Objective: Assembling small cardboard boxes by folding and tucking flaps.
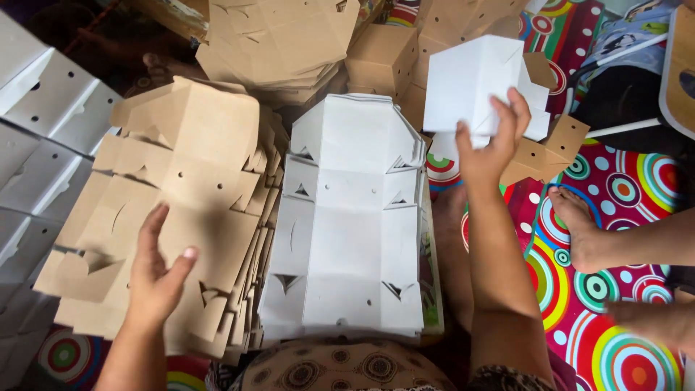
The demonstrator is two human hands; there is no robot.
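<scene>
R hand (489,141) was up in the upper right of the frame, fingers (507,116) pinching the lower edge of a folded white box (470,90), thumb on the near side & the rest wrapped over its face; box was held in the air, tilted, w/ brown flaps showing at its right side. L hand (156,271) was at lower left, palm turned inward, fingers spread & loose, holding nothing, hovering over or just touching the top of a stack of flat brown cardboard blanks (174,203) – couldn't tell which. Centre of frame: a stack of flat white blanks (347,232), die-cut w/ small holes & triangular slits, lying just beside the brown stack, right in front of the person's patterned lap. Top centre: another pile of brown blanks (279,40), w/ a folded brown box (380,58) next to it. Left edge: more white blanks (36,145) w/ holes, overlapping. All of it lay on the floor, on a bright mat (615,239) w/ coloured rings on red. Another person's bare foot (579,221) rested on the mat at right, well apart from the R hand
</scene>
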